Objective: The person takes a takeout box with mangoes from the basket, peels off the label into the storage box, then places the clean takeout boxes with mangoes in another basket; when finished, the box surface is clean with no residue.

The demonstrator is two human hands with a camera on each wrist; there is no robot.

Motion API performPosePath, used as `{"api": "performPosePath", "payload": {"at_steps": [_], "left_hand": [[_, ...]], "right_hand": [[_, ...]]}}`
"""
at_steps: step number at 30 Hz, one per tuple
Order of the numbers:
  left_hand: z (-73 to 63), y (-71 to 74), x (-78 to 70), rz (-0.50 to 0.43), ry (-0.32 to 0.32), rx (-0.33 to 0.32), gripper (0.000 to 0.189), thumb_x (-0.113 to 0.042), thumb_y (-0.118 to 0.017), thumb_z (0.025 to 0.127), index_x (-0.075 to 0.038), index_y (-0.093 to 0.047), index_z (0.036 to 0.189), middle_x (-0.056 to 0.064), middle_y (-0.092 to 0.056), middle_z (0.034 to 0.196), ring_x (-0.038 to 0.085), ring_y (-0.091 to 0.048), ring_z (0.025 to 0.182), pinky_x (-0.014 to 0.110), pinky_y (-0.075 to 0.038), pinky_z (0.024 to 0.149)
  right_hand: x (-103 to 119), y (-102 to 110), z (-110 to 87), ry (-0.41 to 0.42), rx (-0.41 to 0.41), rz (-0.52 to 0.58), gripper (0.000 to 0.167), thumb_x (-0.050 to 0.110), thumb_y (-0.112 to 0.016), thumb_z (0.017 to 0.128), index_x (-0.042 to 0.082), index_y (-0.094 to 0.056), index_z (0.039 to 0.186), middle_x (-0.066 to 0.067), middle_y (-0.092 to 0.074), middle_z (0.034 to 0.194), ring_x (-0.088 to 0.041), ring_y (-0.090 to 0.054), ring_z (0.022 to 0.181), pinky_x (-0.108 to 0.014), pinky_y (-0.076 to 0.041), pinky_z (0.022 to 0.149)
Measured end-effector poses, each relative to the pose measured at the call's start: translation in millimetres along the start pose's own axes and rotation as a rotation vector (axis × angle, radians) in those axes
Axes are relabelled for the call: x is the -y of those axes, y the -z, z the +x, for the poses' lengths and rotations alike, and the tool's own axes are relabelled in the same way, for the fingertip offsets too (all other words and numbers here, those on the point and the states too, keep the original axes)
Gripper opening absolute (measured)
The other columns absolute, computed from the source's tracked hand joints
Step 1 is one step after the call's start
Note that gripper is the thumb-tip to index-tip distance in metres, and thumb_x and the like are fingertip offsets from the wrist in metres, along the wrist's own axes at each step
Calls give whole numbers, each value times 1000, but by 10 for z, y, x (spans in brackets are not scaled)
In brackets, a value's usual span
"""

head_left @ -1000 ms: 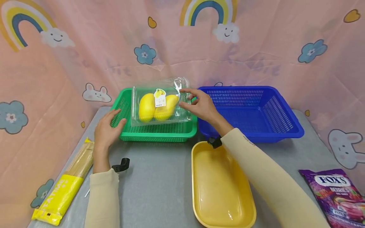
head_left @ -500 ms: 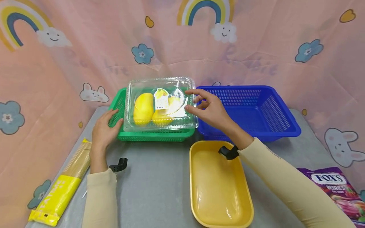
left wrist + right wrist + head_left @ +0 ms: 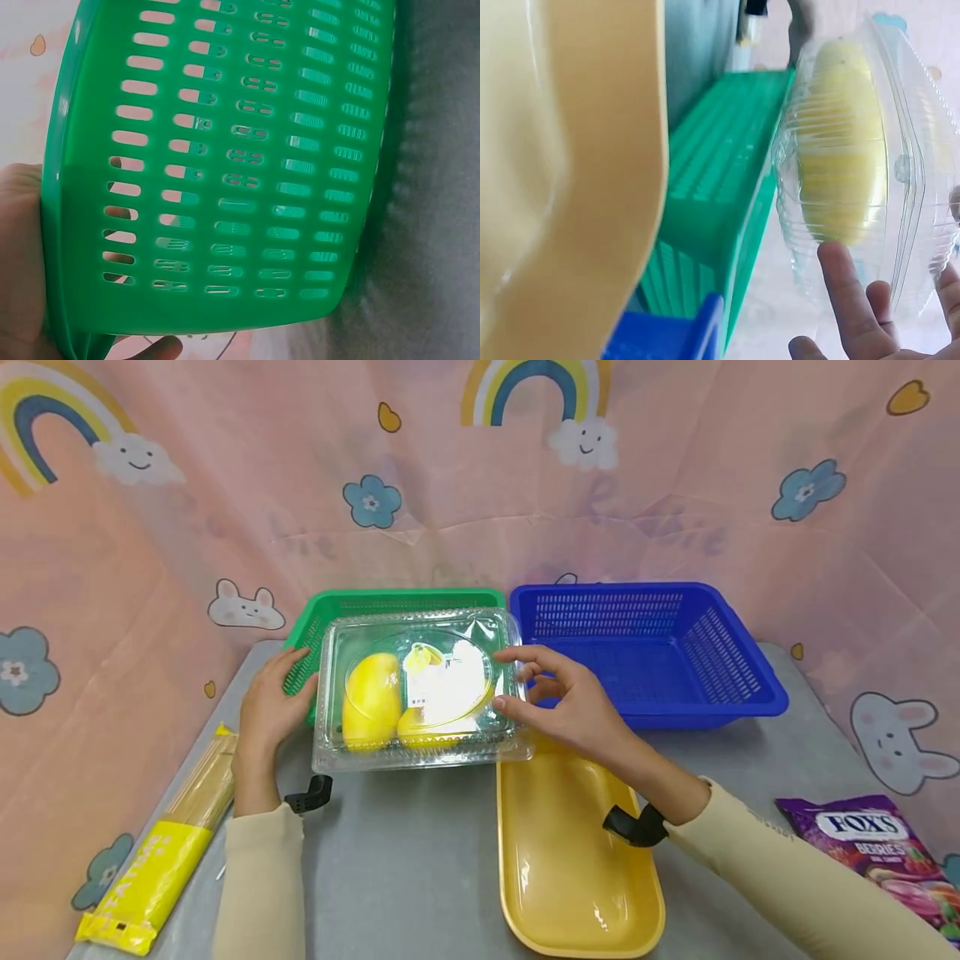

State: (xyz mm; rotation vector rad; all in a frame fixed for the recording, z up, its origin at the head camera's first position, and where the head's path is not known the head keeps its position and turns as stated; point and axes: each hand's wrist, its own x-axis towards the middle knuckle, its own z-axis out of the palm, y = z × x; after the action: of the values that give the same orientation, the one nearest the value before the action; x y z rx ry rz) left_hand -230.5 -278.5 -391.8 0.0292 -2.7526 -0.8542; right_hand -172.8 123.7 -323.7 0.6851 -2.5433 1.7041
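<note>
My right hand [image 3: 566, 697] holds a clear plastic clamshell box [image 3: 375, 631] by its right end, thumb and fingers apart on it. Two yellow mangoes [image 3: 371, 702] lie inside, one partly behind glare and the label [image 3: 423, 681]. Tilted, the box hangs over the front of the green basket [image 3: 412, 596]. In the right wrist view, fingertips [image 3: 836, 262] touch the ribbed side of the box [image 3: 787, 202]. My left hand [image 3: 270, 697] is at the left rim of the green basket, fingers relaxed and thumb spread; the left wrist view shows the basket's slotted wall [image 3: 157, 225] beside it.
A blue basket [image 3: 750, 706] stands to the right of the green one. In front is a yellow tray [image 3: 570, 860], its back end partly under the box. A yellow packet of long dried noodles [image 3: 161, 860] lies left, a purple Fox's candy bag [image 3: 870, 852] right.
The box of mangoes has moved toward me, from over the green basket to its front edge and the tray's back end. My right hand moved with it; the left hand stayed put.
</note>
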Motion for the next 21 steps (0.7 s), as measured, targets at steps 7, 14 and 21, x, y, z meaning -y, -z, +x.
{"api": "performPosePath", "payload": {"at_steps": [7, 14, 21], "left_hand": [[-10, 8, 12, -8, -33, 7, 54, -30, -54, 102, -10, -49, 151, 19, -38, 162, 49, -35, 147, 69, -26, 117], [-26, 33, 5, -19, -23, 41, 58, -40, -52, 104, -12, -45, 154, 18, -33, 165, 52, -31, 148, 74, -24, 115], [-43, 34, -6, -39, -18, 59, 59, -42, -51, 104, -13, -44, 155, 18, -31, 166, 53, -28, 149, 75, -22, 115]], "right_hand": [[28, -72, -294, -35, 22, -33, 50, 23, -81, 87, 30, -63, 133, -6, -63, 119, -21, -71, 92, -44, -58, 85], [34, -166, -517, -63, 70, -40, 50, 26, -84, 84, 33, -64, 130, -1, -65, 129, -18, -69, 97, -44, -56, 87], [-3, -286, -646, -95, 144, -11, 49, 28, -86, 83, 26, -67, 128, 1, -65, 130, -19, -68, 96, -37, -60, 82]]}}
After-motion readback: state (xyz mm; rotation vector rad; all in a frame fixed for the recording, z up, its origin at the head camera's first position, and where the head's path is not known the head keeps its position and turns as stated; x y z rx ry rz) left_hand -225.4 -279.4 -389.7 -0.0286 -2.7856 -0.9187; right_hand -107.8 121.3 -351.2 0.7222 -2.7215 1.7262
